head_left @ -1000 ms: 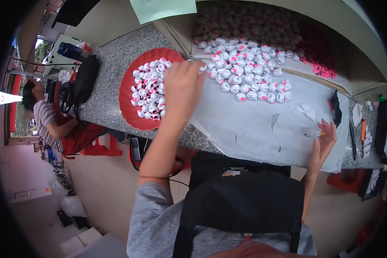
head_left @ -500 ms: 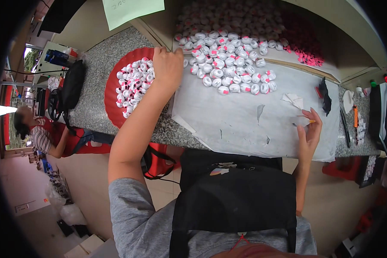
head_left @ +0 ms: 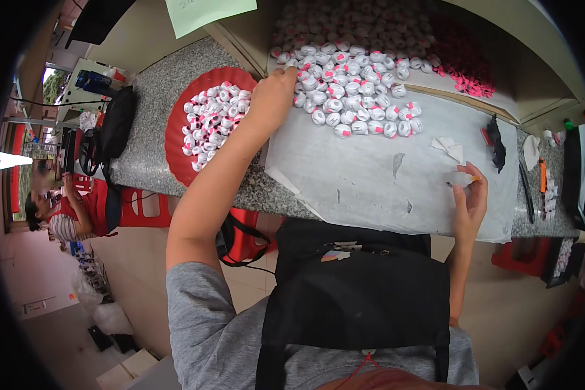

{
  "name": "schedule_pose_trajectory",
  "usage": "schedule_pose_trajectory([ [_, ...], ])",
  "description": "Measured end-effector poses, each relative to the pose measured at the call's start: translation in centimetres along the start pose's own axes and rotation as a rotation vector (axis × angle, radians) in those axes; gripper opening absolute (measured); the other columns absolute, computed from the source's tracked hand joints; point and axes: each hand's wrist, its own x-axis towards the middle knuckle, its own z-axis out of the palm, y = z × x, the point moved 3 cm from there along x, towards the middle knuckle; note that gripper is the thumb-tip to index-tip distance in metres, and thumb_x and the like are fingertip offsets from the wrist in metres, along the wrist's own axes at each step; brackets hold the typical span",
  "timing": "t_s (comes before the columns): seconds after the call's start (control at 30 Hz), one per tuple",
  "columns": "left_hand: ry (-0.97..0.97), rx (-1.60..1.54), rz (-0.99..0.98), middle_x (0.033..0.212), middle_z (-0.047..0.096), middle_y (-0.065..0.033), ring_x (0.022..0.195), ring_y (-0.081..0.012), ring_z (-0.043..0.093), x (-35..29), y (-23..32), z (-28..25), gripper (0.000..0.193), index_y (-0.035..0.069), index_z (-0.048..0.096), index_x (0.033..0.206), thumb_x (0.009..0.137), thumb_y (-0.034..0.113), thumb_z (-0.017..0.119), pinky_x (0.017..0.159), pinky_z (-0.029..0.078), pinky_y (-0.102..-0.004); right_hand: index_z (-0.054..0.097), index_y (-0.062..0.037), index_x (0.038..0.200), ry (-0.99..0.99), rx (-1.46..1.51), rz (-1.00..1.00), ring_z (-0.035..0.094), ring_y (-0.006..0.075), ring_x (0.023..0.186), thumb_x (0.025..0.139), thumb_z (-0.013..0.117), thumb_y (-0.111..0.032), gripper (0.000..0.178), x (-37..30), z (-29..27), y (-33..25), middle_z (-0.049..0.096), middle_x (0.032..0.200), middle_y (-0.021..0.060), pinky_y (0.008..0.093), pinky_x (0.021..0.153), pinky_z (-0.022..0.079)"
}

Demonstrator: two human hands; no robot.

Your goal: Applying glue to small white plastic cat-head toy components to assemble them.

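2 bare hands are working by 1 red dish (head_left: 174, 146). Nearest, well right of the dish, the right hand's (head_left: 469, 211) grip is pinching, apparently loosely, 1 small translucent bottle (head_left: 460, 179) above 1 pale sheet (head_left: 357, 169). The left hand (head_left: 273, 97), having just left the dish's rim, is now reaching the loose pile (head_left: 333, 104) right of it; whether it is grasping anything, I cannot tell. Dozens of white-and-pink pieces (head_left: 214, 120) are filling the dish; uncountably more are lying in the pile.
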Motion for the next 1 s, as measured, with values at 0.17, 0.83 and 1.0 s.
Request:
schedule_pose_trajectory([
  [0.17, 0.049, -0.208, 0.001, 0.075, 0.052, -0.0183, 0.063, -0.0368, 0.053, -0.8, 1.9, -1.0, 0.012, 0.001, 0.043, 0.082, 0.071, 0.003, 0.042, 0.054, 0.043, -0.0428, 0.041, 0.0009, 0.106, -0.037, -0.073, -0.027, 0.041, 0.0136, 0.093, 0.069, 0.051, 0.000, 0.039, 0.2, 0.3, -0.2, 0.048, 0.097, 0.0074, 0.0234, 0.083, 0.028],
  [0.83, 0.207, -0.621, -0.189, 0.121, 0.016, -0.0296, 0.113, -0.0404, 0.015, -3.0, 7.4, 1.7, 0.049, 0.004, 0.030, 0.119, 0.078, 0.027, 0.046, 0.092, 0.015, -0.0430, 0.042, 0.0012, 0.100, -0.041, 0.131, 0.067, 0.045, 0.0135, 0.089, 0.073, 0.048, 0.001, 0.028, 0.6, 1.5, -1.9, 0.049, 0.095, 0.0093, 0.0234, 0.076, 0.036],
  [1.0, 0.284, -0.500, -0.134, 0.117, 0.027, -0.0239, 0.112, -0.0382, 0.020, -2.0, 5.7, -0.3, 0.026, 0.008, 0.049, 0.096, 0.074, 0.021, 0.052, 0.090, 0.015, -0.0492, 0.040, -0.0002, 0.101, -0.109, 0.032, 0.039, 0.045, 0.0126, 0.088, 0.074, 0.048, 0.000, 0.028, 2.5, 3.0, 0.2, 0.049, 0.095, 0.0077, 0.0225, 0.075, 0.036],
])
